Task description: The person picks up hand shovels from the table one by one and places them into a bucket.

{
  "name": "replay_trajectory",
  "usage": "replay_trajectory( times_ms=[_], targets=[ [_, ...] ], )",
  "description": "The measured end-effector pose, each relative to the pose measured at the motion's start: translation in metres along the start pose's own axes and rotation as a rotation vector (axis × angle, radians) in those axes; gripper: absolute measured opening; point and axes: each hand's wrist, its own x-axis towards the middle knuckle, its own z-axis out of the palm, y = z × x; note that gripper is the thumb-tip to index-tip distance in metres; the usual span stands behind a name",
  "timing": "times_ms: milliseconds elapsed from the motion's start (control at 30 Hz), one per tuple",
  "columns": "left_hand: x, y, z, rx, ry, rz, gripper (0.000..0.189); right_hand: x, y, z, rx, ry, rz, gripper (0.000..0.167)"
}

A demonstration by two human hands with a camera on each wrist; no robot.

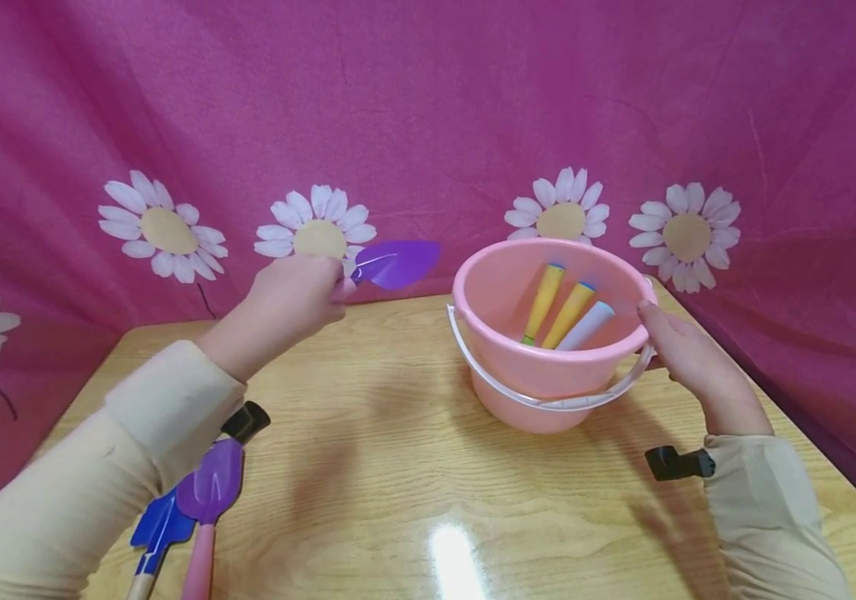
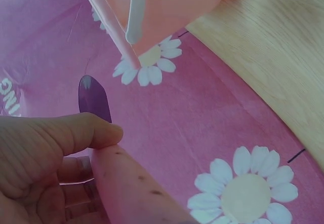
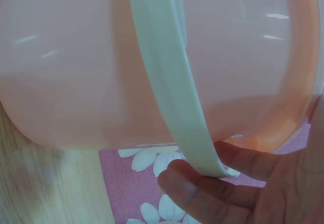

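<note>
My left hand [image 1: 288,292] holds a toy shovel by its pink handle [image 2: 129,183], raised over the table's far side. Its purple blade [image 1: 401,263] points right, toward the rim of a pink bucket [image 1: 498,346]. At the bucket's right side, my right hand [image 1: 698,362] grips the rim with the thumb on top and the other fingers below, beside the end of the white bail [image 3: 174,92]. Inside the bucket lean two yellow handles [image 1: 545,302] and a whitish one [image 1: 585,327]; their lower ends are hidden by the front wall.
A purple shovel [image 1: 212,483] with a pink handle and a blue shovel [image 1: 162,527] lie at the front left of the wooden table [image 1: 367,433], partly under my left sleeve [image 1: 97,475]. A magenta cloth [image 1: 428,108] with white daisies hangs behind and at both sides.
</note>
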Motion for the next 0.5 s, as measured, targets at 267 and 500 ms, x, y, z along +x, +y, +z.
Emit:
replay_trajectory(
  times_ms=[267,500],
  targets=[
    [0.012,0.018,0.008,0.071,0.024,0.051,0.008,0.001,0.000,0.000,0.009,-0.011,-0.002,0.071],
    [0.018,0.038,0.009,0.128,0.019,0.042,0.003,0.002,0.000,-0.001,-0.003,-0.016,-0.013,0.071]
  ],
)
